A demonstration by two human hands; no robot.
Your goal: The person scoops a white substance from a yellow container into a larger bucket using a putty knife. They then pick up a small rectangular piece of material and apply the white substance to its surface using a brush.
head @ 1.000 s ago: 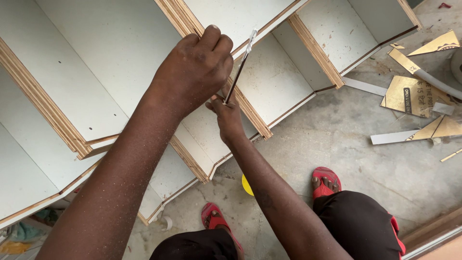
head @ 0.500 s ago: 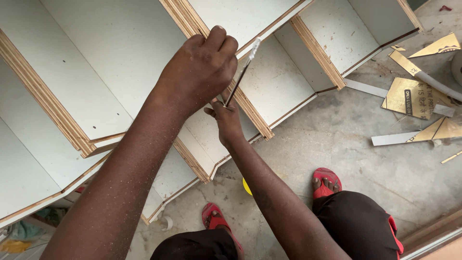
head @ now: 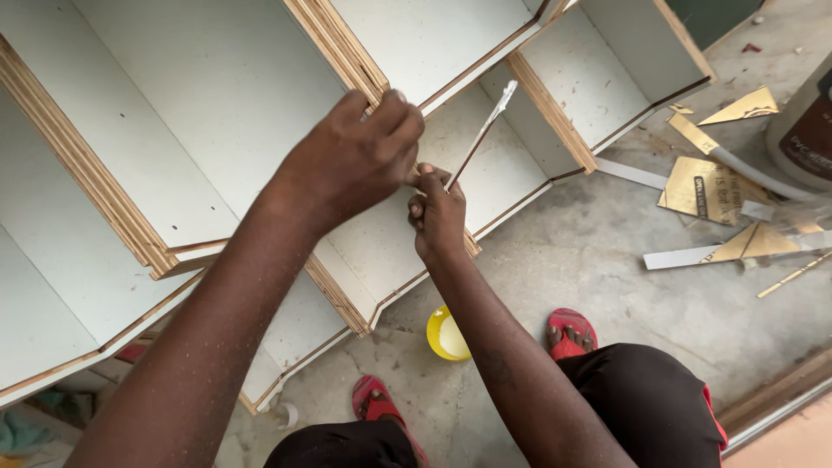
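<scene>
My left hand (head: 355,165) is closed over the raw plywood edge of a divider (head: 338,43) in a white laminated cabinet (head: 217,113) lying on the floor. Just beside it, my right hand (head: 438,217) pinches a thin dark stick (head: 481,134) with a white-smeared tip. The stick points up and to the right over a white panel. The fingers of both hands nearly touch. A small yellow cup (head: 446,334) of white paste stands on the concrete floor below my hands, between my feet in red sandals (head: 568,329).
Gold-coloured laminate offcuts (head: 706,186) and white strips (head: 685,257) lie scattered on the floor at the right. A large white container (head: 802,130) stands at the right edge. More plywood-edged dividers (head: 550,108) run across the cabinet. My knees in black cloth (head: 650,407) fill the bottom.
My left hand has slid a little down along the plywood edge. The stick in my right hand has swung its tip to the right.
</scene>
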